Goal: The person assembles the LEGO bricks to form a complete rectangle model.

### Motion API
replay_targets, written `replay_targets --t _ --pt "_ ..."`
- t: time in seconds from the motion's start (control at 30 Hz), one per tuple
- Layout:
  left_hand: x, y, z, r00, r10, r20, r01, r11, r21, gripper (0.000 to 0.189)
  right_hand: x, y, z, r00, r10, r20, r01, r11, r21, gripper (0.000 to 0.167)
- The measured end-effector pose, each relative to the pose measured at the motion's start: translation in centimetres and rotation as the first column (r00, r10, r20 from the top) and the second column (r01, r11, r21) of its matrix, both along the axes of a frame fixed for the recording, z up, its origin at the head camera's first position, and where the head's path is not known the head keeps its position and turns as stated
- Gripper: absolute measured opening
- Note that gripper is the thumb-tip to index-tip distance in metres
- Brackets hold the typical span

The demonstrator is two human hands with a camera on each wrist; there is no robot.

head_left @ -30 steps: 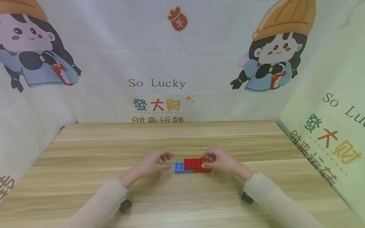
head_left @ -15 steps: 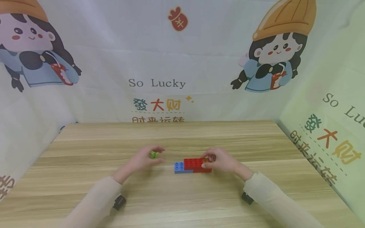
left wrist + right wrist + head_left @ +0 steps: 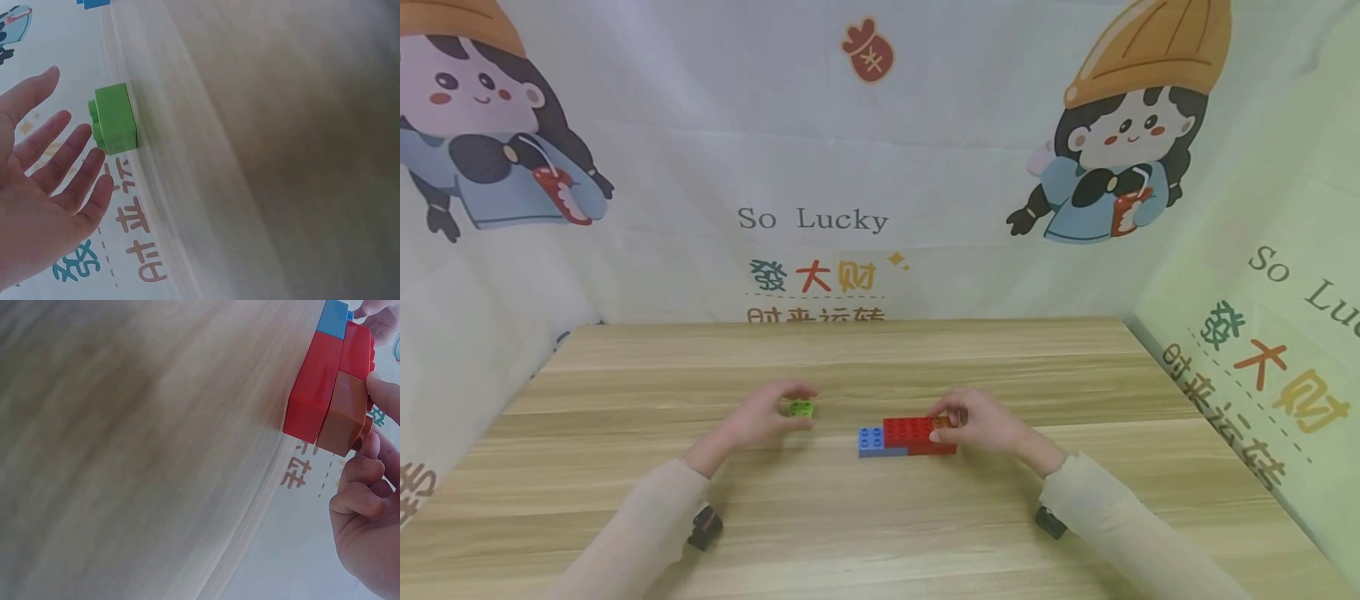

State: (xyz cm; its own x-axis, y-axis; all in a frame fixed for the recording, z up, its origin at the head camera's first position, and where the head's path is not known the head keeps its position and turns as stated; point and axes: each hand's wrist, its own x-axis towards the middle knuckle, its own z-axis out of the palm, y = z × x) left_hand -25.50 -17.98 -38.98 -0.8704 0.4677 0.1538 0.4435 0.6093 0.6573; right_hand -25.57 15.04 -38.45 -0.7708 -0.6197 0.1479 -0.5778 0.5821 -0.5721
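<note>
A small green toy brick (image 3: 801,409) stands studs up on the wooden table, between the thumb and spread fingers of my left hand (image 3: 760,414). In the left wrist view those fingers look loose beside the green brick; whether they touch it I cannot tell. To the right lies a joined row of bricks: a blue brick (image 3: 871,441) and a red brick (image 3: 315,387) below, another red brick (image 3: 907,427) and an orange-brown brick (image 3: 345,406) on top. My right hand (image 3: 985,423) pinches the orange-brown end with thumb and fingers, partly hiding it.
The wooden table (image 3: 880,517) ends at a printed cloth backdrop (image 3: 955,167) behind and at both sides. Dark wrist devices sit under both sleeves. In the left wrist view a blue brick (image 3: 97,3) shows at the top edge.
My left hand has moved left from beside the blue brick's end. The green brick, hidden from the head view at first, now shows between its fingers. The right hand keeps its place.
</note>
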Motion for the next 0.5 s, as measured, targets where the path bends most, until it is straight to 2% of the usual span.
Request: replay_targets --t 0.27,0.5 --pt "-0.22 -0.52 0.0 1.0 -0.003 0.027 0.003 1.0 0.001 0.045 0.04 0.01 0.04 1.0 -0.005 0.003 0.004 1.0 0.006 0.027" --pt "-0.86 -0.96 -0.5 0.999 -0.021 0.029 0.023 0.999 -0.047 0.043 0.1 -0.03 0.06 1.0 -0.01 0.013 0.01 1.0 0.005 0.027"
